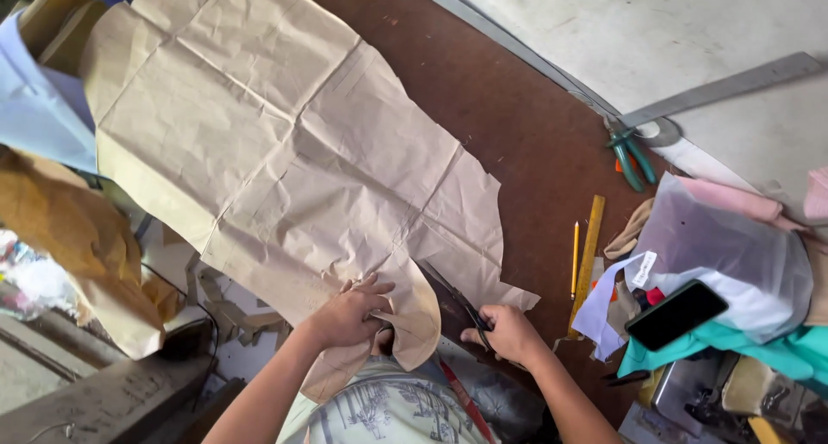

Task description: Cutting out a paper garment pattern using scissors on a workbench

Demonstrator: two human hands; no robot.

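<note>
Two bare hands at the near edge of a dark brown table (pixel 517 125). Left hand (pixel 349 313) lies on a large sheet of creased brown paper (pixel 276 142), fingers spread flat, pressing down the lower flap close to the person's body. Right hand (pixel 509 332) closed around the handles of dark scissors (pixel 461 306); blades point up and left, tip at the cut edge of the paper, just beside the left hand. Paper spreads across most of the table's left half and hangs over the near edge.

Right of the scissors: yellow pencil (pixel 575 259) and wooden ruler (pixel 588 263), side by side, both roughly upright in view. Further right, a heap of cloth with a translucent plastic bag (pixel 733 254), and a black phone (pixel 677 315) on top of teal fabric (pixel 776 353). Teal-handled pliers (pixel 632 155) lie at the far edge beside a grey metal square (pixel 724 89). Mustard cloth (pixel 69 228) hangs at the left.
</note>
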